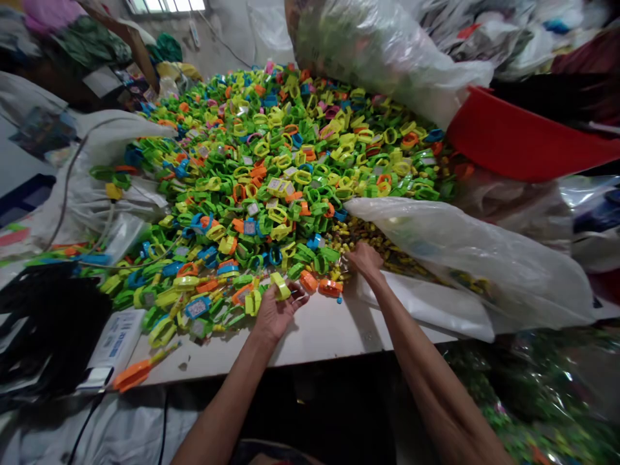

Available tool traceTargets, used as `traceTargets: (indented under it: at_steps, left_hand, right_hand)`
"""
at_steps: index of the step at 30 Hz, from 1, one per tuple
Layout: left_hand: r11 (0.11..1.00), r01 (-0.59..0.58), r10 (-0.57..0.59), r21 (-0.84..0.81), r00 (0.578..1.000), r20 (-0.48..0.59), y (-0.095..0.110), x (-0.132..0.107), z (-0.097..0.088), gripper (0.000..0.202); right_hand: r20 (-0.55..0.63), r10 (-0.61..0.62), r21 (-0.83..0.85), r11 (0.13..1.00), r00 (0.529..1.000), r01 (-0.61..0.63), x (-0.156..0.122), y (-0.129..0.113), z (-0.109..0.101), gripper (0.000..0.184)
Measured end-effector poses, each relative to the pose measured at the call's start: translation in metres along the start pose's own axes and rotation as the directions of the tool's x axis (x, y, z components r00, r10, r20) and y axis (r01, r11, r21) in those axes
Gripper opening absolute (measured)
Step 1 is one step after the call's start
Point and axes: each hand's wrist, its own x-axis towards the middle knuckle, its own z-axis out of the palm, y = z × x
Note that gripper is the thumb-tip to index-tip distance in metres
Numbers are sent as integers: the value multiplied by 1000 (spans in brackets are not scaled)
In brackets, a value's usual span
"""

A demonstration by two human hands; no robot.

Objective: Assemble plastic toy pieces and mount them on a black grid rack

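The work looks to be in progress, with most of it left: a broad heap of loose plastic pieces [271,174], mostly green and yellow with some orange and blue, covers much of the tabletop [320,339], and no separate finished lot can be made out. At the heap's near edge, the left hand [277,313] has its grip on one yellow-green piece [279,286], held between thumb and fingers. Just right of that edge, the right hand [365,259] reaches among small yellow-brown parts [341,234]; whether its grip has caught one I cannot tell. Two orange pieces [330,288] lie between the hands. Right of the heap, a clear bag [426,226] shows more small parts, in or under it. Behind the heap's right side, a large plastic bag [368,48] holds something greenish; a red basin [527,139] stands right of the heap, its contents hidden.
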Motion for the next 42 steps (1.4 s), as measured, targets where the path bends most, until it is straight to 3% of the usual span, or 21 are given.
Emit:
traceTargets:
  at_steps: [2,4,5,7,9,11,17,19,22,27,36,42]
  left_hand:
    - [999,10,-9,31,1000,-15,-2,-6,-3,13]
    - [988,-42,42,150,999,5,-4,-7,-4,14]
    - [967,-83,76,242,996,40,-6,-8,-4,16]
    - [879,-169,125,447,984,125,-10,-7,-3,18]
    - [791,-196,104,579,977,188,-14,-7,-1,18]
    - [785,-168,45,596,975,216,-16,-9,0,22]
    - [858,-108,-20,503,970,244,-12,-19,4,40]
    - [853,-77,-52,517,972,230,-9,-21,5,35]
    - [792,-109,-6,601,983,185,-10,-20,5,31]
    - [696,-139,-6,704,980,199,-16,-20,3,30]
    - [753,-75,-90,654,972,216,-8,-22,-4,16]
    - [734,-68,-126,676,964,234,-8,-19,-5,11]
  right_hand:
    - [14,-35,136,990,999,32,-12,4,-10,14]
    - [99,-155,452,887,983,95,-32,6,-19,14]
    - [159,-247,619,779,956,98,-44,6,-23,17]
    - [275,-432,821,570,859,24,-71,4,-29,27]
    - [362,-531,858,510,766,-52,-95,1,-31,33]
    - [401,-555,862,498,729,-95,-111,0,-29,35]
    - [407,-496,861,490,767,-140,-120,9,-17,26]
    - [391,-495,873,466,776,-142,-119,11,-16,24]
    - [364,-488,894,422,793,-152,-120,10,-18,24]
    - [394,-542,875,468,742,-123,-123,6,-22,25]
    - [432,-543,852,507,721,-129,-122,11,-19,25]
    - [424,-508,859,488,750,-155,-122,11,-17,24]
